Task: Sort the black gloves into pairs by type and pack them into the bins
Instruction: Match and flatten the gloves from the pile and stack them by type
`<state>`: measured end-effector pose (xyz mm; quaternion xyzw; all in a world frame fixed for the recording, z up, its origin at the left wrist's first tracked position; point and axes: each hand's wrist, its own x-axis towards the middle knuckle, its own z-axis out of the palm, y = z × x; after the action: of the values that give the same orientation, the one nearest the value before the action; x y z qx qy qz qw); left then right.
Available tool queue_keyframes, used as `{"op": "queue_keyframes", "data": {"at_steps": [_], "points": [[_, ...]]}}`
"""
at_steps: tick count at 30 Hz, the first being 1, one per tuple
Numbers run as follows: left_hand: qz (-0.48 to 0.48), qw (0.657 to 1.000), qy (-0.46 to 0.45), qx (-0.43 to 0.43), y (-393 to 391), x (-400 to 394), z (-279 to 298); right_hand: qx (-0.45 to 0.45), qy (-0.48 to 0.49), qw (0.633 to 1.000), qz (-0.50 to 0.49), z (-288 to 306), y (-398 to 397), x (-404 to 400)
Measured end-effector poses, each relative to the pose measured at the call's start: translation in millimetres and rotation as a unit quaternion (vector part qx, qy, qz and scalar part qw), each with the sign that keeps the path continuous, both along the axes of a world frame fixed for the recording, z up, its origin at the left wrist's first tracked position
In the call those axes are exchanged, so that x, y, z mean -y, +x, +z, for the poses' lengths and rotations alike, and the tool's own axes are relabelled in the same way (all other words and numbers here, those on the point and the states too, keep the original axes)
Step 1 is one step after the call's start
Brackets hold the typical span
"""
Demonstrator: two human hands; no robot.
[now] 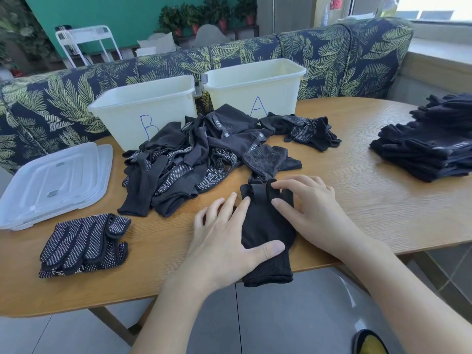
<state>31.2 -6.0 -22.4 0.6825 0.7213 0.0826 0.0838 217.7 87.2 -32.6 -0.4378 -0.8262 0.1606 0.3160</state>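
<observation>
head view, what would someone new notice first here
Two bare hands, left hand and right hand, press flat on a plain black glove at the table's near edge. Behind it sprawls a tangled heap of gloves, in front of two pale bins marked B and A. A neat stack sits far right, a dotted stack near left.

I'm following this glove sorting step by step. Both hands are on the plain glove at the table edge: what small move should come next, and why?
Probably smooth the bent fingers flat. The left hand presses the plain black glove with its thumb across it, the right hand touches its curled finger ends, and the cuff overhangs the table edge. Flattened, it can be matched from the pile.
</observation>
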Motion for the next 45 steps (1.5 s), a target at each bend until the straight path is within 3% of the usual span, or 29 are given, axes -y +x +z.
{"op": "queue_keyframes", "data": {"at_steps": [7,14,20,31,35,40,45], "points": [[-0.011,1.000,0.013,0.000,0.3,1.9,-1.4,0.016,-0.025,0.998,0.053,4.0,-18.1,2.3],[-0.011,1.000,0.009,0.010,0.2,1.2,-1.2,-0.076,-0.084,0.989,0.096,6.5,-19.6,-4.6],[-0.009,1.000,0.000,0.006,1.5,2.0,2.1,-0.112,-0.072,0.986,0.102,5.7,-16.6,-4.1],[-0.002,0.999,0.034,0.019,1.4,4.5,2.0,-0.025,-0.013,0.999,0.020,-0.6,-10.9,1.3],[-0.032,0.993,0.098,0.059,-0.2,9.1,-0.1,-0.032,0.017,0.999,0.032,-3.8,0.6,6.8],[-0.105,0.964,0.207,0.129,-3.5,20.2,-11.5,0.095,0.023,0.993,0.061,-8.9,9.1,15.0],[-0.131,0.955,0.199,0.175,-10.4,46.7,-17.6,0.101,0.026,0.993,0.051,-10.7,13.9,20.5]]}}
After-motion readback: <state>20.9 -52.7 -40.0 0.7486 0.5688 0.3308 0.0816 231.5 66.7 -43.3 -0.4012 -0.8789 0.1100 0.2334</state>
